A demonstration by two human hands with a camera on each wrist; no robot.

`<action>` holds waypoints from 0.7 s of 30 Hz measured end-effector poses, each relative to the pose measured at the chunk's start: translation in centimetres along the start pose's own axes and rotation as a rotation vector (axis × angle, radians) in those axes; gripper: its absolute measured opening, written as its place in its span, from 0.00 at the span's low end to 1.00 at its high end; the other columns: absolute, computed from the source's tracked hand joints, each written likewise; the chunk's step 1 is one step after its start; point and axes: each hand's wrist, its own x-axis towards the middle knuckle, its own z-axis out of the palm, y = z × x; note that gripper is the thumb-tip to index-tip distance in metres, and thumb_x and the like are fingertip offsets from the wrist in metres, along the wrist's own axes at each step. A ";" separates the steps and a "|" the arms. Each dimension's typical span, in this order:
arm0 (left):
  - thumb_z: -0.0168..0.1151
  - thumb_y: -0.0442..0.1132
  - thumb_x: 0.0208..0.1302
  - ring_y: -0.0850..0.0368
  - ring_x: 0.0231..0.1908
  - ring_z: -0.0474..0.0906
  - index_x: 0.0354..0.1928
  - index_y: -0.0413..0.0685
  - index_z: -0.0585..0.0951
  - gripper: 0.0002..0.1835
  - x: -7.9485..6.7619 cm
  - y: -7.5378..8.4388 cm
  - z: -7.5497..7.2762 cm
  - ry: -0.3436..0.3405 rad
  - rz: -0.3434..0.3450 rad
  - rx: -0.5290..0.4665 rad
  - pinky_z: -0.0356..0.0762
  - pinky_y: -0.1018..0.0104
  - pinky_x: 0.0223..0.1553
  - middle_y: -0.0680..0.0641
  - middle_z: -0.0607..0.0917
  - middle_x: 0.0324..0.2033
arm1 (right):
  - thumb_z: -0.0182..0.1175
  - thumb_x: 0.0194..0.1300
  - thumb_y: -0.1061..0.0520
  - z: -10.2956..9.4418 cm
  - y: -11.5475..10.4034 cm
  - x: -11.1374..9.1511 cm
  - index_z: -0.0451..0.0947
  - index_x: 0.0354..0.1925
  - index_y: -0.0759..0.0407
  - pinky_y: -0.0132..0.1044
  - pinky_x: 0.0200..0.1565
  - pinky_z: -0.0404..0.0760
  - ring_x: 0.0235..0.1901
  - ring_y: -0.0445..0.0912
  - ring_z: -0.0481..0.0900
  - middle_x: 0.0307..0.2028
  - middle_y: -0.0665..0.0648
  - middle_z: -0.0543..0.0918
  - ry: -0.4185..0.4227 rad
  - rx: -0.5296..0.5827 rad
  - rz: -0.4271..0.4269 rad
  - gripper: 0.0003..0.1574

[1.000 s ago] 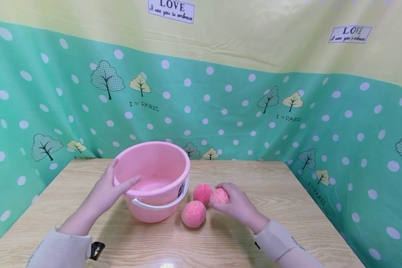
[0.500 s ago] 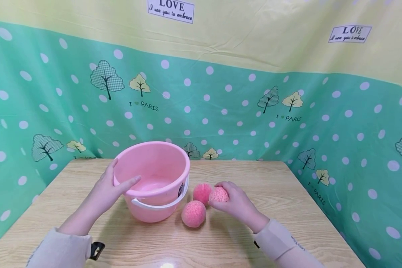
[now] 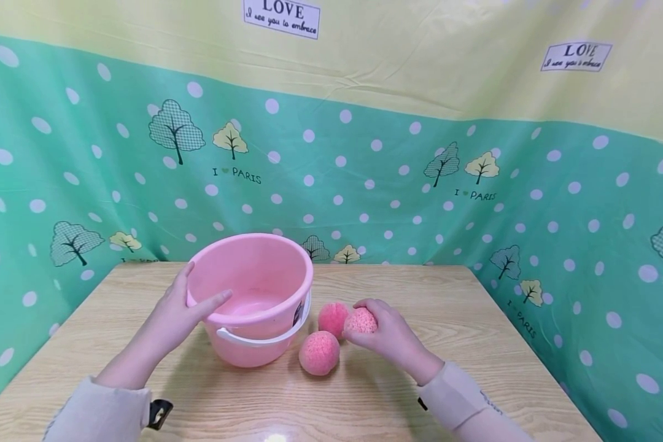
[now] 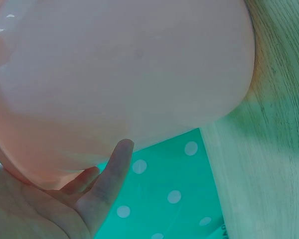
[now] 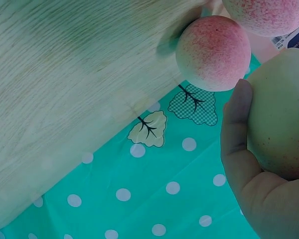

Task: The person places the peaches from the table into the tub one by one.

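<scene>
On a wooden desk [image 3: 226, 405], left of its middle, a pink bucket [image 3: 248, 270] is pinched at the rim by the left hand [image 3: 182, 310], thumb inside. Just right of it, a front ball [image 3: 319, 353] is seen, with a rear ball [image 3: 333, 319] toward the far edge. Beside these, well short of the right edge, a third ball [image 3: 361, 320] is gripped by the right hand [image 3: 387, 334]. Since a second ago it has been shifted only slightly leftward; the grip appears settled.
</scene>
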 end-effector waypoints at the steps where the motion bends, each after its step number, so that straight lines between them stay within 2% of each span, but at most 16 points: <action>1: 0.57 0.69 0.63 0.25 0.71 0.53 0.77 0.46 0.28 0.62 0.0 0.0 0.0 0.001 0.000 0.001 0.62 0.26 0.63 0.29 0.44 0.76 | 0.74 0.51 0.44 0.0 0.0 0.0 0.79 0.53 0.56 0.41 0.42 0.83 0.44 0.46 0.79 0.49 0.54 0.82 -0.001 0.003 0.002 0.34; 8: 0.57 0.70 0.63 0.25 0.70 0.53 0.78 0.46 0.28 0.63 0.1 -0.1 0.0 0.004 0.000 0.005 0.62 0.26 0.63 0.28 0.44 0.76 | 0.74 0.51 0.45 0.0 0.0 0.0 0.78 0.53 0.54 0.39 0.40 0.83 0.42 0.46 0.79 0.49 0.54 0.82 -0.009 0.022 0.013 0.33; 21: 0.57 0.70 0.62 0.25 0.71 0.53 0.77 0.47 0.28 0.63 0.0 -0.2 0.1 -0.005 -0.002 -0.014 0.62 0.27 0.63 0.29 0.43 0.76 | 0.74 0.51 0.43 0.3 0.4 0.0 0.78 0.54 0.55 0.41 0.42 0.84 0.44 0.47 0.79 0.51 0.54 0.82 -0.015 0.031 0.026 0.34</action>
